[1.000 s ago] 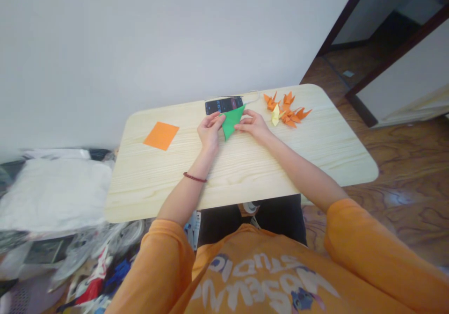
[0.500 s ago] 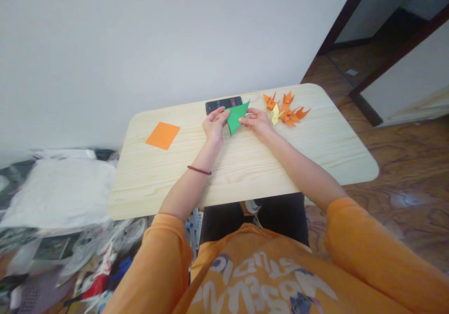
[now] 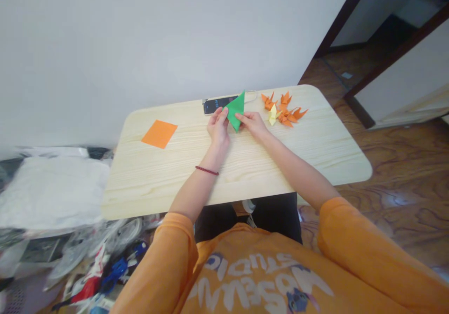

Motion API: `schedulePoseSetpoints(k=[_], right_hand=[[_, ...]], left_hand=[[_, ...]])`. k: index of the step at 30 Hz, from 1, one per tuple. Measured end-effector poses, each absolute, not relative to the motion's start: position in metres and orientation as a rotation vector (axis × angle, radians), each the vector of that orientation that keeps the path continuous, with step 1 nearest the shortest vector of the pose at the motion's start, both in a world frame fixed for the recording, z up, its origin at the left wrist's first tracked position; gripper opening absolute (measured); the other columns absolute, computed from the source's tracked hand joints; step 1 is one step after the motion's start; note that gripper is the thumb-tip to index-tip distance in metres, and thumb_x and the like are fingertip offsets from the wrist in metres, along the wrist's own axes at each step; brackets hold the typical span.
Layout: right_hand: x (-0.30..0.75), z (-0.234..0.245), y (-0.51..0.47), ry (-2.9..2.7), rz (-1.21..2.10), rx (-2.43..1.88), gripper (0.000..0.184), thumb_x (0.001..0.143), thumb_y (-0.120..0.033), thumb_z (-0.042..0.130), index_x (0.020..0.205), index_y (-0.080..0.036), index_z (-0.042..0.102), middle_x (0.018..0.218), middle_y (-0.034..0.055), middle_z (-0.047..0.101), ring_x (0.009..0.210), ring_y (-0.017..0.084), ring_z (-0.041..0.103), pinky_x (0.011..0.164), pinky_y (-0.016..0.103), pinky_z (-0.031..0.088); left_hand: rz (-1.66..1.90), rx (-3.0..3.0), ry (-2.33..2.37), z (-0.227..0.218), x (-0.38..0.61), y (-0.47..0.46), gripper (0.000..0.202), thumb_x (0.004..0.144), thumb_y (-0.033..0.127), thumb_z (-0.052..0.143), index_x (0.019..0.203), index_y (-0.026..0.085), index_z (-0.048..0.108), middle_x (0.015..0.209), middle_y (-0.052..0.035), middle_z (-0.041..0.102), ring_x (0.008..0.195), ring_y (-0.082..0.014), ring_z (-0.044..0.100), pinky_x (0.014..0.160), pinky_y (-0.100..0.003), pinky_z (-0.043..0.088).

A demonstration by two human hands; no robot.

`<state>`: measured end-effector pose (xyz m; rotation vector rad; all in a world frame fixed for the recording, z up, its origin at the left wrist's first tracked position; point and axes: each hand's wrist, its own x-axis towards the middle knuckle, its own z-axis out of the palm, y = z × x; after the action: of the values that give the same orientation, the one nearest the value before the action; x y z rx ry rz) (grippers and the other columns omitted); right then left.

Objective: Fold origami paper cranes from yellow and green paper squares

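A green sheet of origami paper, folded into a triangle, is held above the middle of the table between both hands. My left hand pinches its left corner, thumb on top. On the right side, my right hand grips the paper with the thumb across its face and the other fingers partly hidden behind. An orange square sheet of paper lies flat to the left. Right of my hands sit several folded orange paper cranes and a yellow one.
A phone with a lit screen and a cable lies at the back of the table, partly behind the paper. The wall borders the far edge. Bags and clutter fill the floor at lower left.
The green paper has turned in my hands, its top point now more upright. My left hand has come closer to my right. The camera view has shifted slightly.
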<state>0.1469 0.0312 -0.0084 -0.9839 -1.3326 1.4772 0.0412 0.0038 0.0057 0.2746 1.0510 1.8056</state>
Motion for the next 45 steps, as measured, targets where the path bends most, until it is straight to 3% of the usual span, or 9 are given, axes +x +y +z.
schedulePoseSetpoints(k=[2,5,12,16,21,27,32,37,45], right_hand=[[0.148,-0.006,0.029,-1.37,1.436,-1.04,0.055,0.054,-0.069,0.073,0.052,-0.015,0.06,0.045,-0.0018,0.052,0.044,0.007,0.044,0.044,0.021,0.035],[0.149,-0.004,0.025,-1.376,1.415,-1.094,0.056,0.057,-0.069,0.071,0.05,-0.015,0.057,0.044,-0.0011,0.051,0.043,0.008,0.045,0.043,0.021,0.036],[0.142,-0.009,0.021,-1.382,1.575,-0.886,0.052,0.056,-0.065,0.075,0.065,-0.016,0.063,0.06,0.0,0.062,0.054,0.009,0.052,0.048,0.02,0.04],[0.137,-0.011,0.02,-1.412,1.534,-0.957,0.054,0.063,-0.068,0.069,0.055,-0.016,0.056,0.045,-0.0026,0.051,0.041,0.006,0.042,0.041,0.021,0.031],[0.135,-0.005,0.014,-1.476,1.433,-1.102,0.056,0.075,-0.062,0.063,0.045,-0.018,0.046,0.036,-0.0034,0.041,0.036,0.006,0.034,0.04,0.023,0.027],[0.134,-0.002,0.012,-1.463,1.569,-0.969,0.049,0.069,-0.062,0.068,0.058,-0.017,0.051,0.05,-0.0038,0.049,0.044,0.006,0.04,0.043,0.02,0.028],[0.135,-0.003,0.011,-1.61,1.465,-0.91,0.059,0.066,-0.072,0.063,0.05,-0.018,0.046,0.042,-0.0058,0.041,0.041,0.005,0.033,0.043,0.021,0.025],[0.138,-0.004,0.009,-1.659,1.567,-0.844,0.061,0.068,-0.074,0.059,0.047,-0.018,0.044,0.042,-0.0042,0.042,0.04,0.005,0.034,0.042,0.022,0.025],[0.135,-0.008,0.012,-1.575,1.644,-0.765,0.049,0.071,-0.066,0.064,0.074,-0.019,0.049,0.062,-0.0036,0.055,0.046,0.005,0.043,0.04,0.019,0.025]], left_hand=[[1.796,0.246,1.047,0.007,0.042,0.002,0.023,0.079,0.007,0.064,0.101,0.014,0.06,0.102,-0.0068,0.071,0.104,-0.0154,0.066,0.093,-0.028,0.052],[1.777,0.247,1.047,0.008,0.041,0.0,0.025,0.081,0.006,0.061,0.105,0.014,0.058,0.108,-0.0071,0.069,0.108,-0.0151,0.065,0.095,-0.029,0.051],[1.779,0.253,1.051,0.008,0.038,0.001,0.025,0.086,0.012,0.059,0.11,0.017,0.055,0.117,-0.0084,0.067,0.111,-0.0156,0.064,0.096,-0.027,0.051],[1.772,0.281,1.066,0.006,0.034,0.004,0.024,0.087,0.015,0.059,0.11,0.019,0.055,0.121,-0.0077,0.065,0.112,-0.0135,0.063,0.097,-0.025,0.05],[1.769,0.245,1.038,0.003,0.03,0.007,0.023,0.086,0.017,0.061,0.108,0.02,0.055,0.119,-0.0059,0.066,0.113,-0.0129,0.062,0.097,-0.023,0.051],[1.794,0.284,1.08,0.001,0.022,0.012,0.02,0.086,0.022,0.064,0.105,0.021,0.059,0.121,-0.006,0.066,0.118,-0.0149,0.06,0.097,-0.022,0.051],[1.782,0.288,1.119,0.003,0.018,0.01,0.021,0.086,0.021,0.064,0.106,0.022,0.059,0.119,-0.0068,0.067,0.119,-0.0162,0.059,0.097,-0.026,0.052],[1.777,0.199,1.017,0.006,0.015,0.009,0.017,0.089,0.017,0.058,0.105,0.02,0.059,0.12,-0.0057,0.067,0.12,-0.0139,0.059,0.097,-0.022,0.051],[1.781,0.087,0.944,0.013,0.016,0.007,0.02,0.091,0.014,0.054,0.11,0.018,0.058,0.124,-0.0043,0.065,0.12,-0.011,0.058,0.094,-0.016,0.05]])
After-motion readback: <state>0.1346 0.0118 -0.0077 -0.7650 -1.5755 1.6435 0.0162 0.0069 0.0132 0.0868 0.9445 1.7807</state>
